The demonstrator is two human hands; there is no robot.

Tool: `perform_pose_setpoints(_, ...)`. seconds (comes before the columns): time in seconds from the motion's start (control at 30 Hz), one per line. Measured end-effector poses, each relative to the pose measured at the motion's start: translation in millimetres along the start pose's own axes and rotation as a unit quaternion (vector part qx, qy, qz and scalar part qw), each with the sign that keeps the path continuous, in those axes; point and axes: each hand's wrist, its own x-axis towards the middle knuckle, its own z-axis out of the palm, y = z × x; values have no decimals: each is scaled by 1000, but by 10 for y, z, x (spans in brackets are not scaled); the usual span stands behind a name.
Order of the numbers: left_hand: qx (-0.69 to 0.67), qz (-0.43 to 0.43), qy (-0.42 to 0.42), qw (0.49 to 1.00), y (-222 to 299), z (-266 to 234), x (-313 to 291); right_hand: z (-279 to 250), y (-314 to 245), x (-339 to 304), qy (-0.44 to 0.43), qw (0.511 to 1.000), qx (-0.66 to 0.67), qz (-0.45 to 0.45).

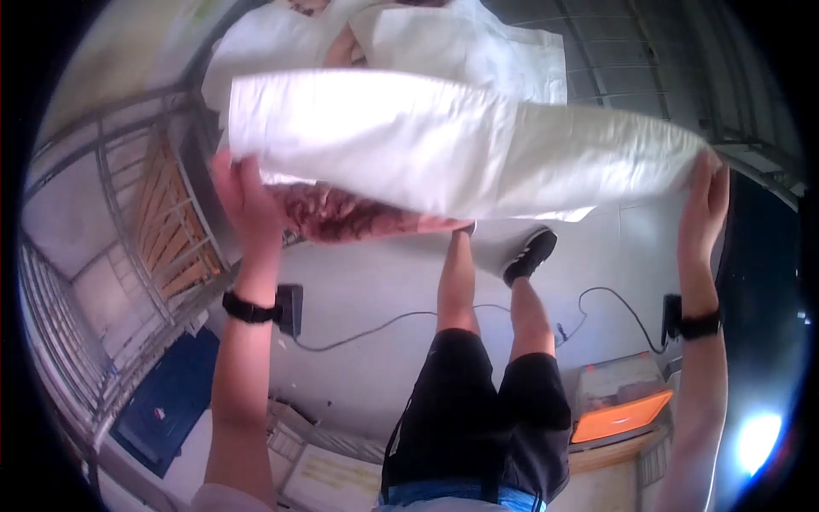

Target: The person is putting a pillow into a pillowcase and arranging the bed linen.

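A wide white cloth (367, 128) is stretched between my two hands in front of me, folded over along its length. Its left end is pinched in my left hand (247, 200), fingers pointing up. The right end is gripped by my right hand (706, 200), thumb and fingers closed on its corner. Below the left part hangs a pinkish layer with a dark red pattern (333, 212). Beyond the stretched part lies more white cloth (465, 55); whether it is the same piece I cannot tell. Some fingertips are hidden by the cloth.
At left stands a metal bed frame (107, 188) with wooden slats. A dark blue flat panel (166, 401) leans below it. Thin black cables (375, 333) cross the pale floor near my feet. A clear box with an orange front (621, 416) stands at lower right.
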Motion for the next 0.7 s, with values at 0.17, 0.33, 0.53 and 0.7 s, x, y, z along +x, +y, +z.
perform_pose_setpoints(0.17, -50, -49, -138, 988, -611, 848, 1198, 848, 523, 946, 59, 994, -41, 79)
perform_pose_setpoints(0.33, -103, -256, -249, 928, -691, 1474, 1409, 1458, 850, 1079, 32, 947, -177, 266)
perform_pose_setpoints(0.53, -200, -334, -313, 866, -1024, 1529, 1597, 1717, 1105, 406, -122, 877, -129, 447)
perform_pose_setpoints(0.7, -85, 67, -373, 921, -1159, 1460, 1633, 1545, 1682, 210, -128, 917, -182, 332)
